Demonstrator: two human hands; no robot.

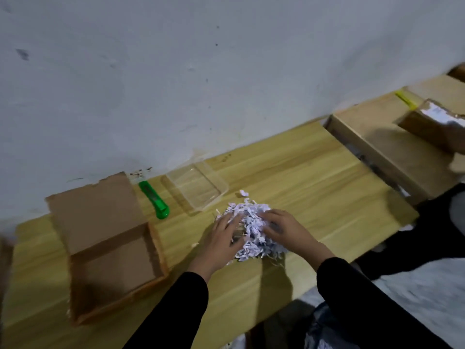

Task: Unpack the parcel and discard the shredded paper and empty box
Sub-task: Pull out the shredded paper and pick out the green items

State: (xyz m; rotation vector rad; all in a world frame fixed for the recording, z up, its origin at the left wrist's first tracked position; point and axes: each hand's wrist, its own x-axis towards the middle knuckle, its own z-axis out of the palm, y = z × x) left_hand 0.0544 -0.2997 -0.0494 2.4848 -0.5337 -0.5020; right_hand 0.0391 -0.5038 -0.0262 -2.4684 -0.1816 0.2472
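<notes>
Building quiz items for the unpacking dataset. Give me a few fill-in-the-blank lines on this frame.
1. The left hand and right hand both rest on a pile of ____ paper.
2. The utility knife beside the clear container is ____ in colour.
3. The open cardboard box lies on the ____ side of the pile.

Missing words: shredded; green; left.

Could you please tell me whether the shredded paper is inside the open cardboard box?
No: the shredded paper is heaped on the table under the left hand and right hand.
</notes>
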